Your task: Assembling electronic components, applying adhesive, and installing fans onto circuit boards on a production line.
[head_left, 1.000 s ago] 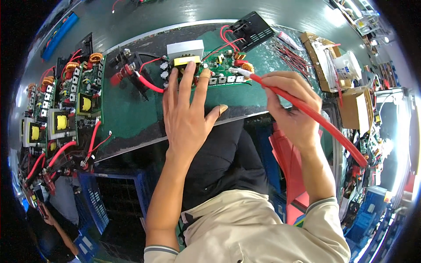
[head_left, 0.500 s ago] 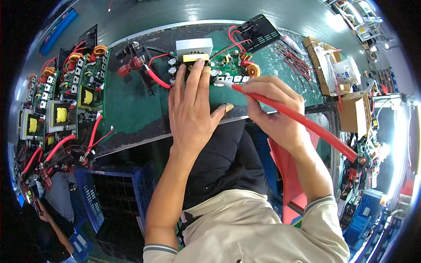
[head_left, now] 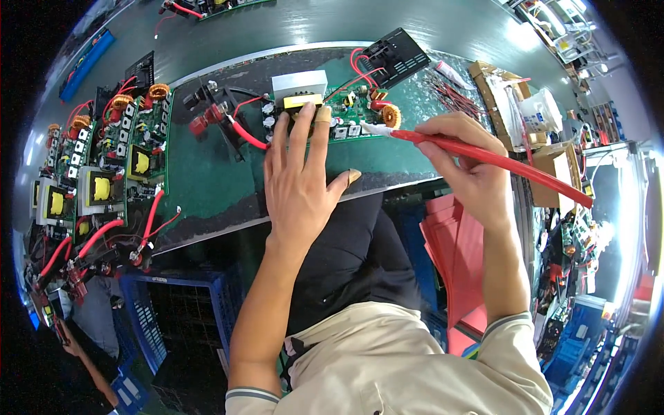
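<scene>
A green circuit board (head_left: 339, 107) lies on the bench in front of me, with a silver block (head_left: 299, 82), a yellow-topped transformer (head_left: 303, 102) and a copper-wound coil (head_left: 391, 116). My left hand (head_left: 299, 183) rests flat with spread fingers over its left part, fingertips by the transformer; two digits wear tan finger covers. Pinched in my right hand (head_left: 477, 173) is a long red-handled brush (head_left: 519, 167). The brush's white tip is at the near-edge row of white-coated components, just below the coil. Red wires join the board to a black vented panel (head_left: 395, 58).
Several similar boards (head_left: 145, 131) stand at the left with thick red cables. Loose red wires (head_left: 453, 97), a cardboard box (head_left: 494, 93) and a white tub (head_left: 543, 111) sit at the right. A blue crate (head_left: 173, 280) is below the bench. Another person's arm (head_left: 86, 360) shows lower left.
My right hand has moved the brush tip rightward along the row of components. My left hand stays in place. Another board has come into view at the top, on the far surface.
</scene>
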`<state>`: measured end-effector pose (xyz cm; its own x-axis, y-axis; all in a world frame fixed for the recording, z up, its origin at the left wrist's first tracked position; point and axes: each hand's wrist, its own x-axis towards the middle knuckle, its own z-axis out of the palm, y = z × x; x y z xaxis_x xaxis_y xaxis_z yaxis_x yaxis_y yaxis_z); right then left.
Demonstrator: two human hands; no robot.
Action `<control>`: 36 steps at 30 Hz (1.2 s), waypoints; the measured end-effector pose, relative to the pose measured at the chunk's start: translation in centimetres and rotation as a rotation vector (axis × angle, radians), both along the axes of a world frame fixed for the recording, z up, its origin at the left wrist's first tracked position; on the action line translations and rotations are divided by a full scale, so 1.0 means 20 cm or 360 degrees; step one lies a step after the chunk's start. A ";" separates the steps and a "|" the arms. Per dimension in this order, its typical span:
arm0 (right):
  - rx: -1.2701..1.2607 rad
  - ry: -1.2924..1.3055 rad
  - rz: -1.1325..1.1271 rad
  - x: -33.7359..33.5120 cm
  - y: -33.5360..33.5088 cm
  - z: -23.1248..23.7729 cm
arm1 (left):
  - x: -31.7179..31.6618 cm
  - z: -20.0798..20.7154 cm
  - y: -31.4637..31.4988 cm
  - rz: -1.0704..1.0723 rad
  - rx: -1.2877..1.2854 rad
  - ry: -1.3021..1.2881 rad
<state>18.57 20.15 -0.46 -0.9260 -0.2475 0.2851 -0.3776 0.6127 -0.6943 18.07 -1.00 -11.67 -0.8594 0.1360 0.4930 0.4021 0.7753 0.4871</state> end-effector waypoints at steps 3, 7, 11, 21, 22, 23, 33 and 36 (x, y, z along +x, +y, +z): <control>0.0069 0.0099 0.0020 -0.02 -0.03 -0.03 | 0.00 0.01 0.00 -0.0010 -0.0072 -0.0023; 0.0142 0.0209 0.0149 -0.04 -0.07 -0.05 | 0.00 0.01 0.00 -0.0001 -0.0070 -0.0063; 0.0154 0.0333 0.0162 -0.09 -0.09 -0.07 | 0.01 0.02 0.00 -0.0006 -0.0048 -0.0085; 0.0160 0.0395 0.0278 -0.09 -0.15 -0.12 | 0.01 0.02 0.00 -0.0013 -0.0013 -0.0070; 0.0166 0.0451 0.0282 -0.10 -0.16 -0.13 | 0.01 0.02 -0.01 -0.0002 -0.0015 -0.0067; 0.0191 0.0470 0.0251 -0.08 -0.17 -0.13 | 0.00 0.02 -0.01 -0.0015 -0.0007 -0.0053; -0.0429 0.0456 -0.0960 0.18 0.37 0.04 | 0.00 0.27 -0.12 0.0258 0.0004 0.0374; -0.0231 0.0764 -0.1084 0.23 0.64 -0.07 | -0.09 0.40 -0.35 0.0550 0.0032 0.0263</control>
